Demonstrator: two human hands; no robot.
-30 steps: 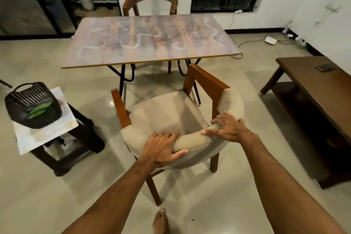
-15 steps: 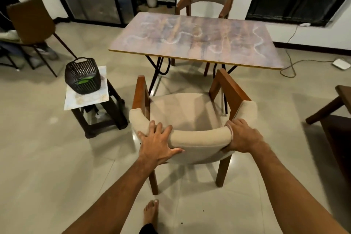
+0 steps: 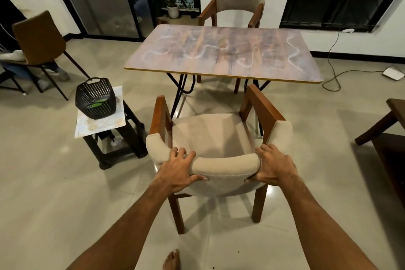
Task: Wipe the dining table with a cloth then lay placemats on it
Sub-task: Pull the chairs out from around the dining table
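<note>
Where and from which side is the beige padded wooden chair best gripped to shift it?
Take the beige padded wooden chair by its curved backrest, from behind, one hand either side of centre, where the left hand and right hand wrap it: the rounded rail faces the person.

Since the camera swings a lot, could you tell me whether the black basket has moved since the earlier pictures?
No. The basket sits at the same far end of the stool top as before, left of the table.
</note>
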